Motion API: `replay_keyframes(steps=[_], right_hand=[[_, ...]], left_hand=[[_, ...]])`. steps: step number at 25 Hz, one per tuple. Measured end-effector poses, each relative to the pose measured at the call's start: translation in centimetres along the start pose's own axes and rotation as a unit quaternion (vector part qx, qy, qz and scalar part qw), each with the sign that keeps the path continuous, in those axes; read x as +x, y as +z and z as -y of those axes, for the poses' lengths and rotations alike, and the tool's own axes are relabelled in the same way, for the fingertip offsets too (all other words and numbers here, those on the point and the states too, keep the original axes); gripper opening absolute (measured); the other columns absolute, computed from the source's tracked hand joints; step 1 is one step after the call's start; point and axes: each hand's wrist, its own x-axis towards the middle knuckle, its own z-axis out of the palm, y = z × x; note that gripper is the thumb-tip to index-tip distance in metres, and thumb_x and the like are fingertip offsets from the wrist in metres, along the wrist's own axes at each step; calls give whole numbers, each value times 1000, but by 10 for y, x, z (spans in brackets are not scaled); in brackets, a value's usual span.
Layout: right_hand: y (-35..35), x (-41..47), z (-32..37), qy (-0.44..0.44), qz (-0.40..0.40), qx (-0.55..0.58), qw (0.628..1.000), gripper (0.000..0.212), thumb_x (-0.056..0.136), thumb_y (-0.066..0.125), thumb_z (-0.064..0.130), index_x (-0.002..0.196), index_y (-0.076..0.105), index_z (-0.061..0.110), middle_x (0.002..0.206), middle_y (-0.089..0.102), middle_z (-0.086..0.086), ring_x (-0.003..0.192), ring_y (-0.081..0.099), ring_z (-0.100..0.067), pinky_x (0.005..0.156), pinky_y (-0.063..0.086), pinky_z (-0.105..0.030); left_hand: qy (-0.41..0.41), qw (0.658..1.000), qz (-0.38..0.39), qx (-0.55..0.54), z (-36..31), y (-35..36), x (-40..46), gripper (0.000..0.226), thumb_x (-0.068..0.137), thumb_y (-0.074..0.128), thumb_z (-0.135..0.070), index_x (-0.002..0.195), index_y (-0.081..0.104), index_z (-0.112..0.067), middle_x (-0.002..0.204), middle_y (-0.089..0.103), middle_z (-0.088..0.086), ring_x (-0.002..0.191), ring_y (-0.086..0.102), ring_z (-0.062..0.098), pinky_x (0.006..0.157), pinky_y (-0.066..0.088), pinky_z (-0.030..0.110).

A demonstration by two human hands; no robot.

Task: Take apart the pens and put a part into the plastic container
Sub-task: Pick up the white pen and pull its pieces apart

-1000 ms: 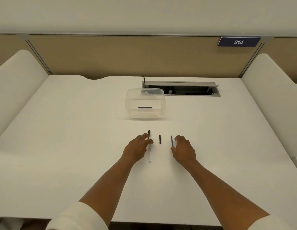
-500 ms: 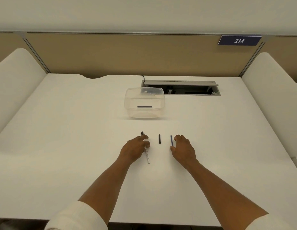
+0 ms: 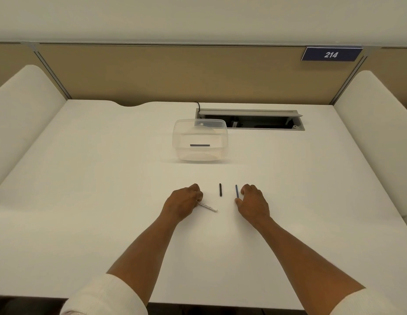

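White desk [image 3: 84,201], mid-disassembly: left hand [image 3: 183,203] grips the pen [image 3: 208,207], right hand [image 3: 251,202] rests loosely open beside the refill [image 3: 236,191], next bound for the container [image 3: 200,139] toward the far edge.

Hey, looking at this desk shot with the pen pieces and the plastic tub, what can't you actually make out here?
Head view only:
- White pen barrel: its far end is hidden under the left hand, so the grip can't be judged.
- Print on the barrel: too small to read.
- Dark part in the plastic container: blurred by the clear wall, type unclear.
- Blue refill beside the right hand: touching or not, can't tell.
- Cable hatch: its inside is in shadow.
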Motion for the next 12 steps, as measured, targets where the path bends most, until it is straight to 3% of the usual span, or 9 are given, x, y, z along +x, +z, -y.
replay_keyframes(steps=[4, 12], right_hand=[[2, 1, 1, -5, 2, -16, 1000, 23, 92, 56, 28, 109, 52, 13, 111, 55, -3, 106, 51, -24, 80, 48, -36], [4, 1, 2, -9, 3, -75, 997, 17, 92, 45, 10, 106, 54, 11, 109, 57, -4, 103, 53, -24, 74, 43, -32]], left_hand=[[-11, 1000, -9, 0, 4, -3, -4, 6, 95, 49, -19, 97, 54, -21, 100, 56, -3, 76, 59, 27, 59, 41, 35], [-12, 997, -55, 58, 6, -12, -3, 6, 92, 53, -16, 96, 57, -18, 90, 61, 1, 85, 56, 26, 62, 33, 33]])
